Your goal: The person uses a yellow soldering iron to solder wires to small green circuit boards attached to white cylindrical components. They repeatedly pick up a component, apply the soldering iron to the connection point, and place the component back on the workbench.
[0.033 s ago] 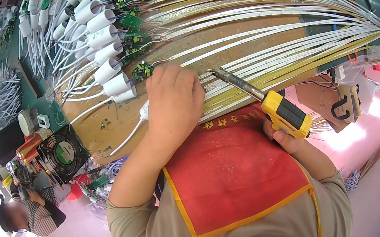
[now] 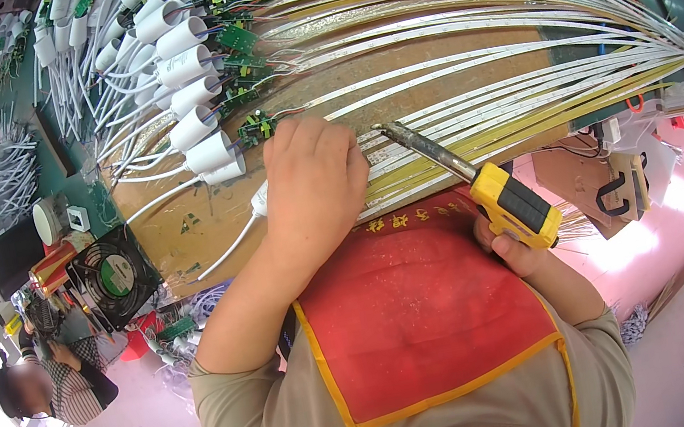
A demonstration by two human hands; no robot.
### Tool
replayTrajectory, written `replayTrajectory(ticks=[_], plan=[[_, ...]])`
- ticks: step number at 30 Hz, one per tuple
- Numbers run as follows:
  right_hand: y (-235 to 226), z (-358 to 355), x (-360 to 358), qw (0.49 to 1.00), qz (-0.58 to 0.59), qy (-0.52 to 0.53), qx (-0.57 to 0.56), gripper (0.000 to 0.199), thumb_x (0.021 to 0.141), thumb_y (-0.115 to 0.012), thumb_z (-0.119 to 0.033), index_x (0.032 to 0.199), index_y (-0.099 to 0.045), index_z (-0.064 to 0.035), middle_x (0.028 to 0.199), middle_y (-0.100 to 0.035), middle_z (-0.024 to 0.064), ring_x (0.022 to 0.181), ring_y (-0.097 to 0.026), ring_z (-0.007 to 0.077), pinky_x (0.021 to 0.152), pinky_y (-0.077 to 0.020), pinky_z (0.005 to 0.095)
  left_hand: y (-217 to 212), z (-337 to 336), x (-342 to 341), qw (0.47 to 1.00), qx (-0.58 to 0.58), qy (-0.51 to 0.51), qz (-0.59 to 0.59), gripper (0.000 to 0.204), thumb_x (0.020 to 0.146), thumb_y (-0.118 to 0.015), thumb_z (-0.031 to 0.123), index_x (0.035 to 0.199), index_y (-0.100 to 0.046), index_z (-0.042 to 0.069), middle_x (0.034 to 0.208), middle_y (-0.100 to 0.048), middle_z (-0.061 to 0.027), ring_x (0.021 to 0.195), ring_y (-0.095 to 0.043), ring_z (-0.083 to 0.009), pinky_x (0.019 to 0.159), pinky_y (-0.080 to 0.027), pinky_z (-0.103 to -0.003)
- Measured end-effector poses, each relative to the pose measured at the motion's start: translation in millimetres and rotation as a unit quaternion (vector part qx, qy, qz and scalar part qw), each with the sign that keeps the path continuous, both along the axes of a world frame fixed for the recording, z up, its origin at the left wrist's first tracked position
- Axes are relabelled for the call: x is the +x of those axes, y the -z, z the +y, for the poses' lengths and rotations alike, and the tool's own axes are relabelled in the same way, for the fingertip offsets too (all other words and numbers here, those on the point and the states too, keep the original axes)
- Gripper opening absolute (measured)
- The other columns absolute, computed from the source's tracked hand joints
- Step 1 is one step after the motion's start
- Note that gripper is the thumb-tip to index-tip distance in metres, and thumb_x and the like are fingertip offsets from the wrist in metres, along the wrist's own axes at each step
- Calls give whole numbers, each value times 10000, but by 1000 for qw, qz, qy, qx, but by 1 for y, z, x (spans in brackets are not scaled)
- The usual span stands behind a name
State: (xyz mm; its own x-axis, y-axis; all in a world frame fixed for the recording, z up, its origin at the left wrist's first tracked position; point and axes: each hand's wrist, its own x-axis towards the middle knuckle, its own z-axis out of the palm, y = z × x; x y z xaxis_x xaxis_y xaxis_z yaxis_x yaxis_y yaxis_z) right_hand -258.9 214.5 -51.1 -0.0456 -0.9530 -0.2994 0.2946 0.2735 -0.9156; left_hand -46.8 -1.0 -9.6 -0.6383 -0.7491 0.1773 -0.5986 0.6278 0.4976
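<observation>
My left hand [image 2: 314, 184] is closed over the near ends of the LED strips [image 2: 456, 108], with its fingers curled down. What its fingertips grip is hidden beneath the hand. A white plastic cap [image 2: 260, 200] with a white cord sticks out beside its wrist. My right hand [image 2: 513, 250] is closed around a yellow and black soldering iron [image 2: 515, 207]. The iron's dark tip lies over the strips, just right of my left fingers. A small green circuit board [image 2: 257, 126], wired to a strip, sits beyond my left hand.
White caps [image 2: 196, 127] with cords and boards line the brown work board [image 2: 187, 257]. A black fan [image 2: 111, 279] stands at its left edge. More corded caps [image 2: 7, 184] lie on the green bench. At far left another person [image 2: 72, 385] works. A cardboard piece [image 2: 577, 188] is at right.
</observation>
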Motion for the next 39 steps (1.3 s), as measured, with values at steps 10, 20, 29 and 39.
replayTrajectory(ticks=[10, 20, 29, 39], plan=[[-5, -1, -1, 999, 49, -3, 6, 207, 836, -694, -138, 964, -578, -23, 746, -556, 40, 655, -532, 175, 599, -430, 307, 1, 0, 0, 1000, 0, 5, 0, 102, 717, -666, 18, 807, -628, 48, 836, -607, -117, 851, -569, -329, 786, -456, -423], [-3, -2, -7, 997, 78, -23, -11, 179, 855, -687, -185, 886, -579, -45, 727, -535, 42, 651, -519, 192, 593, -418, 312, -5, -1, 6, 999, 12, 31, 5, 160, 734, -699, 49, 885, -645, 48, 902, -616, -115, 857, -571, -330, 783, -461, -423], [-10, -15, -7, 999, 9, 16, -33, 229, 886, -671, -243, 855, -523, -71, 744, -501, 21, 639, -481, 144, 561, -393, 286, -34, 3, 47, 997, 32, 5, -74, 306, 736, -736, 78, 1027, -643, 70, 985, -617, -113, 886, -577, -319, 782, -464, -420], [-11, -23, -7, 990, -50, 89, -98, 501, 868, -694, -257, 1228, -473, 12, 722, -475, 28, 599, -460, 124, 520, -401, 262, -41, -14, 51, 994, -108, 23, -23, 232, 728, -711, -10, 941, -678, 76, 903, -632, -77, 836, -600, -292, 750, -464, -388]])
